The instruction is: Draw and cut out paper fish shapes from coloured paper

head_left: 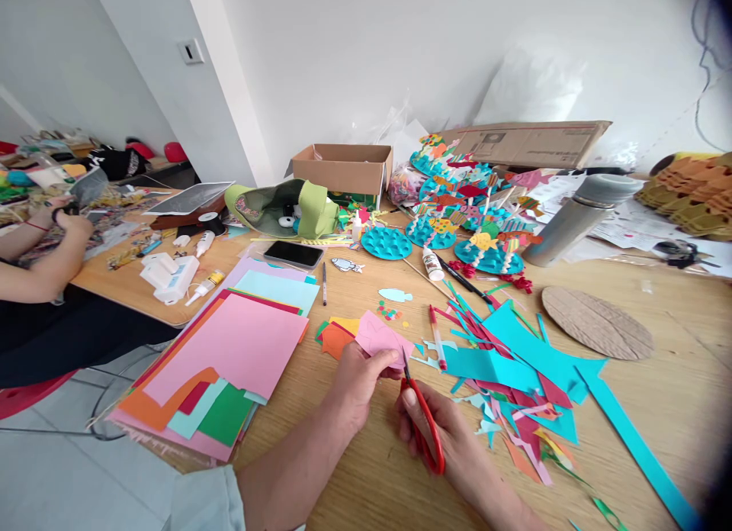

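Observation:
My left hand (357,382) pinches a small piece of pink paper (377,333) that carries faint drawn lines. In my right hand (440,432) are red-handled scissors (431,432), their dark blades pointing up beside the paper's right edge. Whether the blades touch the paper I cannot tell. Just behind the pink piece lie orange and yellow paper pieces (337,339), partly covered by it. A light blue fish cutout (396,295) and small coloured dots (389,311) lie farther back. A red pen (438,336) rests to the right of the blades.
Stacked coloured paper (229,340) lies at left, near a phone (293,254). Turquoise and red scraps (515,348) spread at right, beside a cardboard oval (598,321). Blue decorated discs (386,242), a glue bottle (433,264) and a tilted flask (577,218) stand behind. Another person's hands (74,218) work at far left.

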{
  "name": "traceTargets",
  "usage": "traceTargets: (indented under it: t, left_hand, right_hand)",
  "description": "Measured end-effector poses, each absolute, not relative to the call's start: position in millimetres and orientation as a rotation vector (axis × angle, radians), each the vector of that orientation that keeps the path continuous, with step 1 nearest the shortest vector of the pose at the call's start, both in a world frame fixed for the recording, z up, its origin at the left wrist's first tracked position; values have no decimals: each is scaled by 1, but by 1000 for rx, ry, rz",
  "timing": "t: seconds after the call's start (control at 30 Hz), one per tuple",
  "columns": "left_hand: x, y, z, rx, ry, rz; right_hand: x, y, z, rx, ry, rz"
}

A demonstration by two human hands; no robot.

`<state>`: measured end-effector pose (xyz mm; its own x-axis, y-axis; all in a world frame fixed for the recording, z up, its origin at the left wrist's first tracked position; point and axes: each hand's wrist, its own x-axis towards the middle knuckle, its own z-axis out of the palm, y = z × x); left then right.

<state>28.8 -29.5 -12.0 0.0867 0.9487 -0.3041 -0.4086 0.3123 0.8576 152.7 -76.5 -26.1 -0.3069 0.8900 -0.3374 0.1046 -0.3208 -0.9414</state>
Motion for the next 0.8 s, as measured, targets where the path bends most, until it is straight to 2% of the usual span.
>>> traceTargets:
  t: [0.8]
  left_hand:
    - [29,-31,-11,717,1017,1101]
  right_hand:
    - [153,-77,-26,-1324,-1304,1697]
